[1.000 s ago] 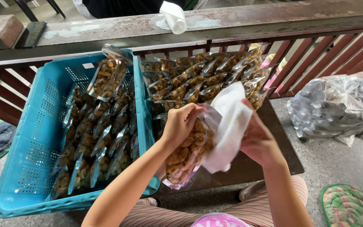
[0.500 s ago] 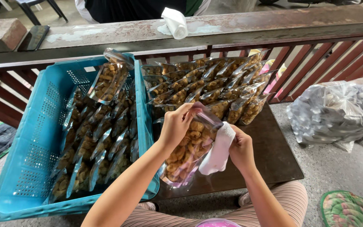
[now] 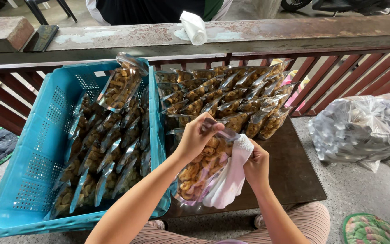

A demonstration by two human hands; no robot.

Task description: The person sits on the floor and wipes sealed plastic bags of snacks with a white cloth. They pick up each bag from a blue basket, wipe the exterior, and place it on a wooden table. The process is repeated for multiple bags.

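The lower end of the clear plastic pouch of brown fried snacks (image 3: 199, 174) was partly masked by the white and pale pink cloth (image 3: 229, 178) and by the left forearm, so its bottom seam could not be made out. The pouch was held in mid-air at the centre of the view, above the near edge of the dark brown table (image 3: 294, 176). The left hand (image 3: 196, 138) had its fingers clamped on the pouch's top edge, thumb in front. The right hand (image 3: 256, 165) had its fingers closed round the bunched cloth, which was pressed against the pouch's right side; its fingertips were hidden.

At 9 o'clock from the pouch stood a turquoise perforated plastic crate (image 3: 37, 162), cut off at the bottom left corner. It held rows of like pouches standing on edge; one pouch (image 3: 120, 86) leaned tilted above the rest at the crate's far end. At 12 o'clock, more pouches (image 3: 231, 97) stood in overlapping rows on the table against the red-brown slatted wooden railing (image 3: 353, 68). No labels were legible on any pouch.

At 3 o'clock lay a large crumpled clear plastic sack (image 3: 366, 129), contents unclear. A folded white cloth (image 3: 194, 27) rested on the rail top at 12 o'clock. A person beyond it was cut off by the frame.
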